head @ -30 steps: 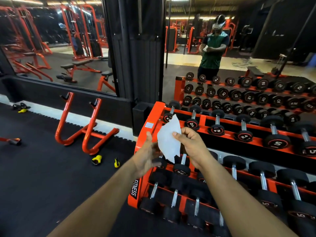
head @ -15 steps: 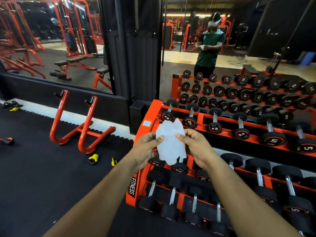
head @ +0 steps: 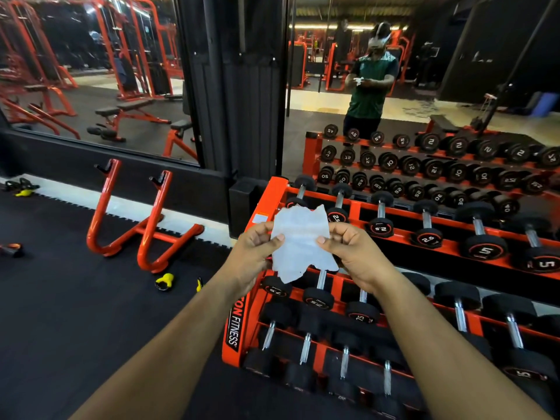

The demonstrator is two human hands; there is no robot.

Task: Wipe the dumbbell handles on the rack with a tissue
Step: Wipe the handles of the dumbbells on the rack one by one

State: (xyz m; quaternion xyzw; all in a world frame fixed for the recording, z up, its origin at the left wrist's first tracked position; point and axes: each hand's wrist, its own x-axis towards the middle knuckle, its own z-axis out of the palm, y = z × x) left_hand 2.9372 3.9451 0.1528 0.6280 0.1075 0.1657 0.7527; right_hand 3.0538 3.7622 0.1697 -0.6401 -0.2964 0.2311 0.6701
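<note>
tissue: plain white, faint crease lines
rack: bright orange rails, black side plate with white "FITNESS" lettering
dumbbells: black heads, red-ringed end caps with white numerals, chrome handles
floor: black matting, white strip along wall edge
stand: orange tubing
clips: yellow and black

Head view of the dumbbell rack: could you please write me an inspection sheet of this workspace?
Surface: orange dumbbell rack on black rubber floor.
Job's things: white tissue, spread flat, ragged edges, held above the rack; chrome dumbbell handles, none touched.
Clutter: yellow-and-black floor pieces; orange stand.
Hands: left hand and right hand each pinch a tissue edge.
Cables: nothing seen.
Surroundings: wall mirror reflecting benches and the person.
</note>
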